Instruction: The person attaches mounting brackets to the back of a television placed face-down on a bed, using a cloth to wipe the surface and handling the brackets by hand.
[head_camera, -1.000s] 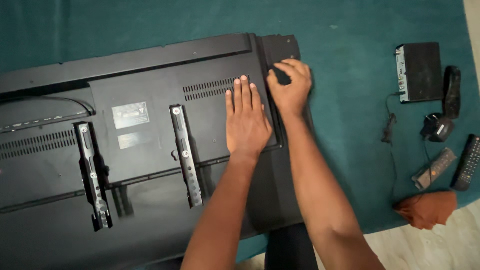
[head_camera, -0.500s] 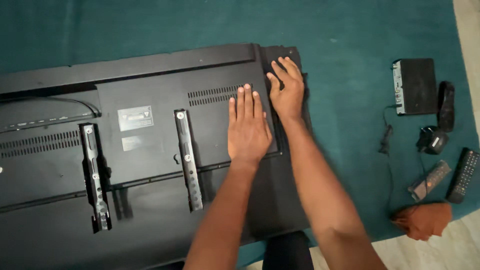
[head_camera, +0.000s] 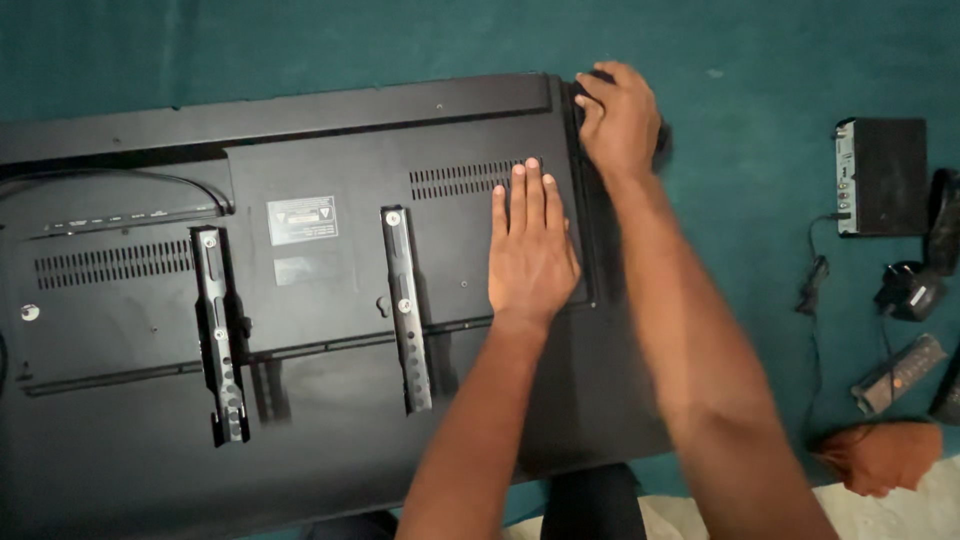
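right hand (head_camera: 622, 118) slid out to the far right corner of the big black flat tv back panel (head_camera: 300, 300) lying on teal cloth (head_camera: 300, 50)
fingers curled over that corner edge, can't tell what they grip; left hand (head_camera: 532, 250) flat, fingers together beside the metal mount bracket (head_camera: 408, 310).

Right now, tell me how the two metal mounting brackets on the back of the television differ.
The left bracket sits near the long vent slots, far from both hands; the right bracket lies just beside the left hand. The left bracket's lower end reaches further down the panel than the right bracket's. Both are dark, upright, perforated strips screwed to the television.
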